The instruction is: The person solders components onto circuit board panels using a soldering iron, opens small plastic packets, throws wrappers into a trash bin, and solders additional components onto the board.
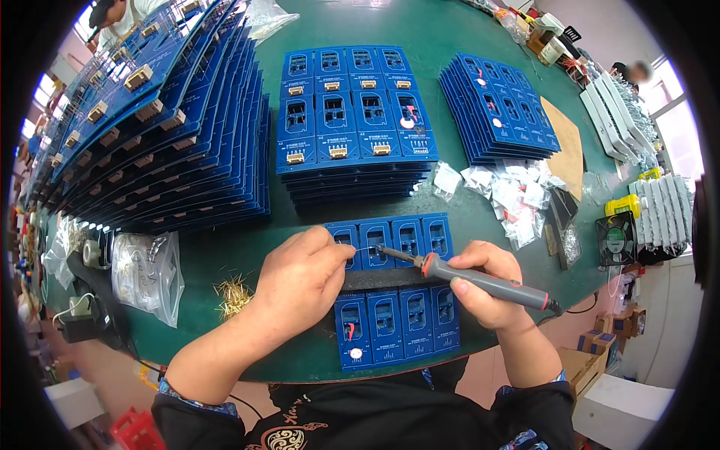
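My right hand (489, 279) is wrapped round the grey handle of a soldering iron (517, 294), whose tip points left over a blue circuit board panel (421, 238). Pinched in the fingers of my left hand (304, 271) is a thin wire, apparently solder wire (364, 248), reaching toward that tip. Whether tip and wire touch is too small to tell. A dark bar (397, 280) lies across the panel's middle. On its near side, board sections (386, 358) carry a red mark and a round white sticker. My left hand hides the panel's left edge.
Blue board stacks stand at the left (217, 150), centre (352, 161) and right (499, 112). Loose gold pins (234, 297) lie beside my left forearm. Small plastic packets (517, 199), a fan (616, 238) and a bag (146, 274) surround the work. Other people sit farther back.
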Action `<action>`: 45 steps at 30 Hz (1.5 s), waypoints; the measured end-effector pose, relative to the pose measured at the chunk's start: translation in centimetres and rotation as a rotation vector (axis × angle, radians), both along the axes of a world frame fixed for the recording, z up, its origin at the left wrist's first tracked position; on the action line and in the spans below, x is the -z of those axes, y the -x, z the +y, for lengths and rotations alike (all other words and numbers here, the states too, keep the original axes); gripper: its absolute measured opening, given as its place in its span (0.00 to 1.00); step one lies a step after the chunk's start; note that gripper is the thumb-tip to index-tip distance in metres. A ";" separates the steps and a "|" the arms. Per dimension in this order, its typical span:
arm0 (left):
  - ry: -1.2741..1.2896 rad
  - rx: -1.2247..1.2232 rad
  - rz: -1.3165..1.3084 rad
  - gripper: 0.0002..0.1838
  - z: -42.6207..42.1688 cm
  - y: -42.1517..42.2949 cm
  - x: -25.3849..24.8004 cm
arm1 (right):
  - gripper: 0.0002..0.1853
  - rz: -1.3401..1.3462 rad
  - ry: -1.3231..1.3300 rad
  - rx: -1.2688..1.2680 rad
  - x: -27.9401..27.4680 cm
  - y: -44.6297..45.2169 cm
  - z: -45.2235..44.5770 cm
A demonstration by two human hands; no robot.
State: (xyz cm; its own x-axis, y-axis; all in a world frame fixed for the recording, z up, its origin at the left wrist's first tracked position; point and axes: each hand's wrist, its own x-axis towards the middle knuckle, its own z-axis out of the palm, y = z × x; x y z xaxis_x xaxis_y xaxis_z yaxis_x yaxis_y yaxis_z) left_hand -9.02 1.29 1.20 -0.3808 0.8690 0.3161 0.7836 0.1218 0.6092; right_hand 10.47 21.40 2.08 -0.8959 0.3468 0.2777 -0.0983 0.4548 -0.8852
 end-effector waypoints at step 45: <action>0.031 0.008 0.044 0.08 0.0 0.3 -0.2 | 0.10 0.005 0.080 0.010 0.1 0.3 -0.3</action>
